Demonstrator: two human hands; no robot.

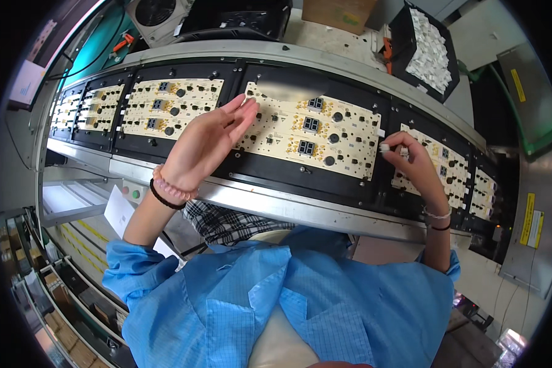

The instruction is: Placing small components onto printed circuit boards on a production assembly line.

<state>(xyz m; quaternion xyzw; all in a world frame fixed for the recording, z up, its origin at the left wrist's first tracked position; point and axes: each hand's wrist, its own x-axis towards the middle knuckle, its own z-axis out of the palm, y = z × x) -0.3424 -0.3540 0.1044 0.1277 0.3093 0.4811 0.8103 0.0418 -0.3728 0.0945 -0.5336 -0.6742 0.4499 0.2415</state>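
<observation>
A cream circuit board panel (282,138) with black two-digit displays (311,125), round black parts and small yellow parts lies in a black carrier frame (270,164) in front of me. Over its left end is my left hand (211,138), palm turned up and fingers stretched out; the fingertips reach the board's upper left corner. My right hand (416,164) is at the right end, above the gap between this panel and the neighbouring one. Its thumb and fingers pinch a small white connector (384,148), and another white piece (405,151) shows among the fingers.
More board panels (165,107) sit in frames along the metal-railed conveyor (257,195), left and right. Beyond it stand a black bin of white connectors (432,52), a black tray (233,21) and a cardboard box (337,13). A smear blurs the panel's top edge.
</observation>
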